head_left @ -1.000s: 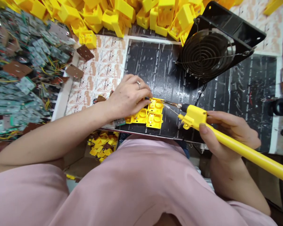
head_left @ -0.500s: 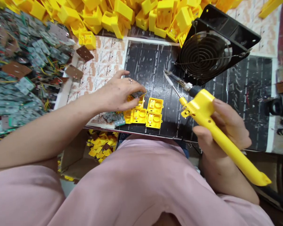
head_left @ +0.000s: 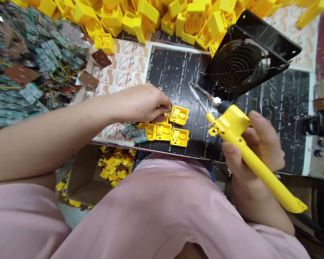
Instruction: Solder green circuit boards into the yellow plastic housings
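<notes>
My left hand (head_left: 144, 102) is closed in a pinch on a small brown board (head_left: 160, 117), held over the upper-left one of several open yellow housings (head_left: 164, 131) near the front edge of the black mat (head_left: 175, 77). My right hand (head_left: 255, 142) is wrapped round the yellow soldering iron (head_left: 243, 140), lifted off the work. Its metal tip (head_left: 198, 90) points up and left, away from the housings. Another yellow housing (head_left: 179, 115) lies just right of my left fingers. Small green circuit boards (head_left: 133, 133) lie to the left of the housings.
A black fan (head_left: 241, 63) leans at the back right of the mat. Yellow housings are heaped (head_left: 156, 16) along the back. A pile of circuit boards with wires (head_left: 24, 64) fills the left. A cardboard box of yellow parts (head_left: 112, 169) sits below the table edge.
The soldering iron came off the housing and swung up and back. My left hand let go of that housing, picked up a small brown board and now pinches it over the neighbouring housing.
</notes>
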Demonstrator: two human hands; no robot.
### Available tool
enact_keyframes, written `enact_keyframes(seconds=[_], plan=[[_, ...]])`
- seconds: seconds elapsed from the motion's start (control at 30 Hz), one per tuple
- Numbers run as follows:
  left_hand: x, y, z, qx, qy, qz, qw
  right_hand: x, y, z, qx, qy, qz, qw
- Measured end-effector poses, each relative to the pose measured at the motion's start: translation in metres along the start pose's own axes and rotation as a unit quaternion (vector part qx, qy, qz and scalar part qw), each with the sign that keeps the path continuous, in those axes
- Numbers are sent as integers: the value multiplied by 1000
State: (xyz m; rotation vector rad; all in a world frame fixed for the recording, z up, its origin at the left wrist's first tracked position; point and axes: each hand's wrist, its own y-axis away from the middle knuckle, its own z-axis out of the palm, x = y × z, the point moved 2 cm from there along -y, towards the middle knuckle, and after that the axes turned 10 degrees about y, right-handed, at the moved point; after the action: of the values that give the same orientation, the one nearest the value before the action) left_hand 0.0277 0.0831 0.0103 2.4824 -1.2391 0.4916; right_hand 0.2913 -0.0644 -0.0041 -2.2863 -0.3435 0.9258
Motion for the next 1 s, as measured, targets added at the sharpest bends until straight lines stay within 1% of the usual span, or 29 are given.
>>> enact_keyframes(seconds=[0.1, 0.13, 0.27, 0.37, 0.43, 0.47, 0.5, 0.57, 0.67, 0.7, 0.73, 0.8, 0.9, 1.0], plan=[[3, 13, 9, 52, -32, -18, 998, 3, -1, -4, 32, -50, 6, 998], [7, 18, 11, 72, -39, -25, 996, 5, -2, -4, 29, -53, 14, 998], [22, 29, 17, 136, -56, -70, 987, 7, -5, -5, 13, -39, 34, 999], [27, 27, 26, 166, -57, -90, 980, 5, -6, -4, 15, -3, 8, 1000], [26, 25, 31, 185, -39, -86, 978, 4, -6, -4, 22, 4, -1, 1000], [25, 24, 34, 193, -26, -79, 978, 5, -6, -4, 27, -5, 6, 1000], [23, 24, 35, 199, -14, -68, 978, 7, -6, -4, 33, -20, 22, 999], [21, 25, 38, 204, -3, -39, 978, 12, -6, -4, 67, -52, 67, 994], [21, 23, 39, 205, -30, 0, 978, 21, -5, -4, 141, -89, 133, 977], [21, 22, 39, 206, -44, 3, 978, 23, -5, -4, 153, -93, 146, 973], [22, 21, 38, 206, -55, 2, 977, 24, -5, -4, 152, -92, 153, 972], [24, 19, 36, 201, -61, -10, 978, 24, -3, -5, 114, -76, 149, 979], [27, 18, 34, 183, -48, -32, 981, 20, 1, -12, 44, -50, 94, 993], [30, 18, 34, 182, -63, -43, 980, 15, 5, -17, 5, -38, 54, 998]])
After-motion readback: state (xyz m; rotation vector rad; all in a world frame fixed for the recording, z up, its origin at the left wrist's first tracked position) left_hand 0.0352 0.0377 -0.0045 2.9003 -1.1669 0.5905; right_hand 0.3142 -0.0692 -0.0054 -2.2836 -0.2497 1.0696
